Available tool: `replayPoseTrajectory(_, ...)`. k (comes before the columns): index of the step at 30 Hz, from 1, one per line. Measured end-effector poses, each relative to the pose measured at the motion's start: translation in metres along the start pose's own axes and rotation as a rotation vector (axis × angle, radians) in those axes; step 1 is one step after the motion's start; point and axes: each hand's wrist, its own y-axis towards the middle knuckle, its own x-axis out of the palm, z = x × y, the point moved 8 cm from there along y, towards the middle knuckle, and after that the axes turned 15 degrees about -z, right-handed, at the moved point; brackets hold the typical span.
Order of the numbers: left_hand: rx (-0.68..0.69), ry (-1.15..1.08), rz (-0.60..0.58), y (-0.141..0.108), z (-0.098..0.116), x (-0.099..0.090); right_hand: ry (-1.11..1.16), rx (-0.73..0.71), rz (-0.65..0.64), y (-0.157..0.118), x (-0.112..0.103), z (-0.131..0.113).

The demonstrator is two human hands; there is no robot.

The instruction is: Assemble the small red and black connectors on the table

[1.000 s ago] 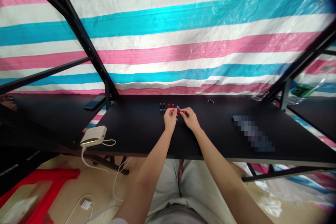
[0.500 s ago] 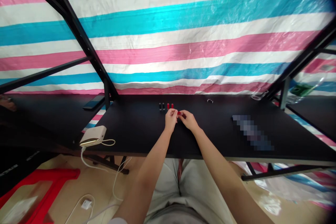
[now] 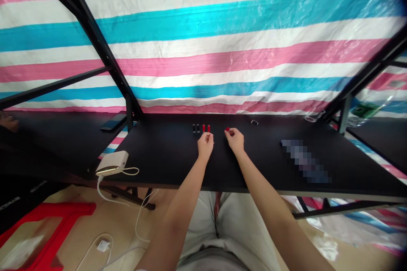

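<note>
My right hand [image 3: 235, 139] pinches a small red piece [image 3: 227, 129] just above the black table, its lower part hidden by the fingers. To its left is my left hand [image 3: 205, 145], fingers curled together; whatever may be in them is hidden. Right beyond the left hand, two small red capsule-shaped pieces [image 3: 206, 128] lie side by side. Two black pieces [image 3: 196, 128] of similar shape, with lighter ends, form a pair left of the red ones. A few tiny dark and shiny parts [image 3: 254, 123] lie farther back on the right.
The black table [image 3: 165, 156] carries a white device [image 3: 112, 163] with cables at its left front edge. A blurred-out dark blue object [image 3: 305, 161] lies on the right, and a clear cup [image 3: 314, 115] at the back right. Black metal posts [image 3: 104, 51] frame both sides.
My hands were together around the red piece and are now apart. The right hand has moved right and slightly away from me with the red piece; the left has barely shifted.
</note>
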Motion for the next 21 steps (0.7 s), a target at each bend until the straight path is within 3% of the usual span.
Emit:
replayPoseTrajectory(7,-0.005,-0.005,0.005,0.000,-0.006,-0.001,-0.146,0.142,-0.095,0.044,-0.009,0.028)
replayPoseTrajectory(11,0.019,0.025,-0.003,0.001,-0.007,-0.001,-0.240,0.127,-0.173,0.065,-0.009,0.032)
replayPoseTrajectory(21,0.024,0.055,-0.010,0.002,-0.005,0.000,-0.319,0.136,-0.264,0.082,-0.004,0.048)
